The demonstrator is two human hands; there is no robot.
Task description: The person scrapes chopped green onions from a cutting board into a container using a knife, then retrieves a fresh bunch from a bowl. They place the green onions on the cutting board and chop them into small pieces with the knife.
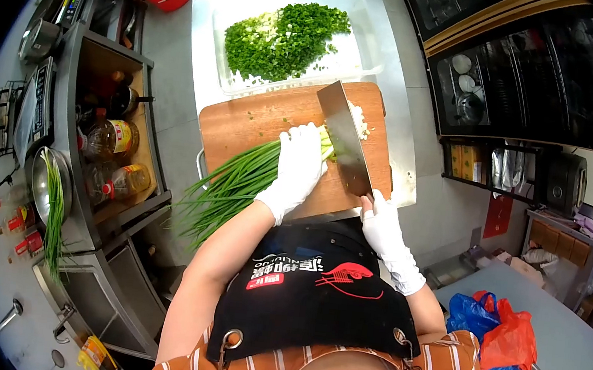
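My left hand [300, 162], in a white glove, presses a bunch of green onions [243, 175] onto the wooden cutting board [234, 123]. Its fingers are wrapped over the pale ends, and the long green leaves trail off the board's left side. In my right hand [382, 220], gloved too, is a cleaver [345, 139]. The wide blade stands at the onions' cut ends, just right of my left fingers. Chopped white bits [359, 119] lie on the board beyond the blade. Part of the cleaver's handle is hidden by my right hand.
Behind the board, a clear plastic tub [360, 42] holds a heap of chopped green onion [291, 42]. The metal table [407, 161] extends around both. More green onions [54, 208] rest across a metal bowl [48, 182] at left. Plastic bags [506, 333] sit on a surface at right.
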